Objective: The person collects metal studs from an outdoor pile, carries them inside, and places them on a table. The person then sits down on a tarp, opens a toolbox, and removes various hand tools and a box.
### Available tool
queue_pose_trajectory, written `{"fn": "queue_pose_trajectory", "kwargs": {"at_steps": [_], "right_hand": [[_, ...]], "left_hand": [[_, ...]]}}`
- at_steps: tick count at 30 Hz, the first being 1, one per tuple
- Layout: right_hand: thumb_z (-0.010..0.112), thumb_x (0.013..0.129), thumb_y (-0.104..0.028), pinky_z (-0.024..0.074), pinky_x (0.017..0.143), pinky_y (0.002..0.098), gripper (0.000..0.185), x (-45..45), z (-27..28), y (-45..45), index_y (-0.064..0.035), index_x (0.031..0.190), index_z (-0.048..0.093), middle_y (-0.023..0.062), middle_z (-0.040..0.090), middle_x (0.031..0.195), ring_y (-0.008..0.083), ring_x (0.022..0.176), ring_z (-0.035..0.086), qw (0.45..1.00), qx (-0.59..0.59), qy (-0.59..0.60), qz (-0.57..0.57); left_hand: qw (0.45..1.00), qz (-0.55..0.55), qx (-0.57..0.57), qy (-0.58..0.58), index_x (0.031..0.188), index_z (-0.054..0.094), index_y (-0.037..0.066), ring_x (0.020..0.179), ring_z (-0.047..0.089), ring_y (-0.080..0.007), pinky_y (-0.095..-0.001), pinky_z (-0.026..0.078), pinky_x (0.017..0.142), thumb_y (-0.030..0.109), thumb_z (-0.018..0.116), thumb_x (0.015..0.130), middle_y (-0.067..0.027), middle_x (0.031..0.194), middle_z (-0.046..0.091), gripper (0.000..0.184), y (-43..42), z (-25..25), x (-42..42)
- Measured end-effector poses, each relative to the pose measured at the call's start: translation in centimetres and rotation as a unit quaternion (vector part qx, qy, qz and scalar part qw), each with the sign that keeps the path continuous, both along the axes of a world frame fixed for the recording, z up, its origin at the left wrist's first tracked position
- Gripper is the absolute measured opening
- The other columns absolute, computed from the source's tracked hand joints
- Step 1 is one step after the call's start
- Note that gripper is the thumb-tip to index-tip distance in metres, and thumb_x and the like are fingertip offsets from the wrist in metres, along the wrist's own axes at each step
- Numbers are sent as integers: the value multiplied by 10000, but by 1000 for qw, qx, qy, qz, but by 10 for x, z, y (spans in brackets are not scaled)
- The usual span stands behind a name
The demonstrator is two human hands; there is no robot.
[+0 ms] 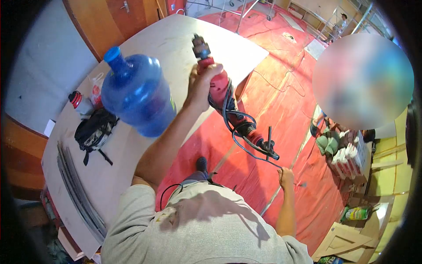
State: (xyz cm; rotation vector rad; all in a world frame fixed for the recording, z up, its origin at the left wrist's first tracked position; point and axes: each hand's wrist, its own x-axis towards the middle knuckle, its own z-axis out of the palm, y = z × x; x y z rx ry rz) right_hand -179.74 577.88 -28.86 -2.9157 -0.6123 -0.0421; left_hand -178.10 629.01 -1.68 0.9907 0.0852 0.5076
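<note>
My left hand is closed around the body of a red and black corded power drill, near its dark chuck. The chuck end points up and away, and the drill hangs over the edge of the pale table. Its black cord is looped round the body and runs down to my right hand. There my right fingers are closed on the cord, off to the right of the drill. A blue water jug stands on the table, left of my left forearm.
The pale table also holds a black bag, a red-capped bottle and long grey strips. Red sheeting covers the floor, with loose cables across it. At right are a blurred person, stacked white packs and wooden panels.
</note>
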Motion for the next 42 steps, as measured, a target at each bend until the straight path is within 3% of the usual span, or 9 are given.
{"fn": "queue_pose_trajectory", "kwargs": {"at_steps": [6,10,11,12,18,20,24,29,42], "right_hand": [[525,994,-204,461,716,451,196,167,25,-19,-68,910,639,128,612,852,286,791,583,965,156,-159,-138],[532,1018,-147,439,680,372,190,285,176,110,30,971,582,89,562,809,191,766,512,882,452,-124,-55],[526,1036,-153,474,719,320,210,310,204,146,39,1014,608,92,620,848,170,808,581,920,358,-161,8],[519,1047,-150,504,808,286,228,325,228,201,43,1057,640,100,675,940,156,903,634,837,542,-37,69],[602,1014,-172,531,901,314,258,482,165,402,39,1150,664,78,689,1034,151,959,643,647,713,189,191],[599,987,-64,502,906,309,209,517,142,450,25,1169,652,89,665,1062,189,988,614,785,557,47,267],[670,881,56,555,879,386,379,552,59,516,-80,1235,658,207,617,1216,354,1058,647,773,389,53,498],[556,1017,-122,502,984,419,297,569,9,556,-13,1292,578,212,574,1326,382,1207,580,790,187,81,578],[470,904,61,471,1007,439,450,632,26,598,-1,1344,537,201,596,1282,351,1160,581,728,93,94,673]], "left_hand": [[990,-38,-52,125,913,563,93,567,592,-162,-334,531,543,241,692,853,-27,718,583,206,61,-57,109],[975,-46,-49,214,895,576,85,564,620,-174,-348,537,512,244,719,848,-42,729,614,219,83,-85,160],[973,-32,-59,221,863,592,85,565,625,-170,-348,542,514,228,744,835,-47,723,624,211,87,-94,176],[973,-22,-61,222,863,592,85,565,625,-170,-348,542,514,228,744,835,-47,723,624,211,96,-109,195],[954,60,-21,292,738,610,82,476,589,-166,-339,520,477,175,769,802,-37,617,608,194,120,-166,277],[945,105,-20,308,705,614,83,474,600,-167,-331,526,490,182,779,785,-48,599,624,209,119,-163,307],[863,221,93,444,679,619,71,503,647,-166,-325,559,546,221,790,754,-67,630,680,240,137,-197,362],[677,254,205,660,1276,484,8,1003,690,-328,-448,549,853,428,865,599,-202,1080,695,883,173,-274,409],[829,60,303,466,1273,522,-22,1203,583,-286,-438,454,1011,392,756,795,-192,1245,627,675,92,-190,307]]}}
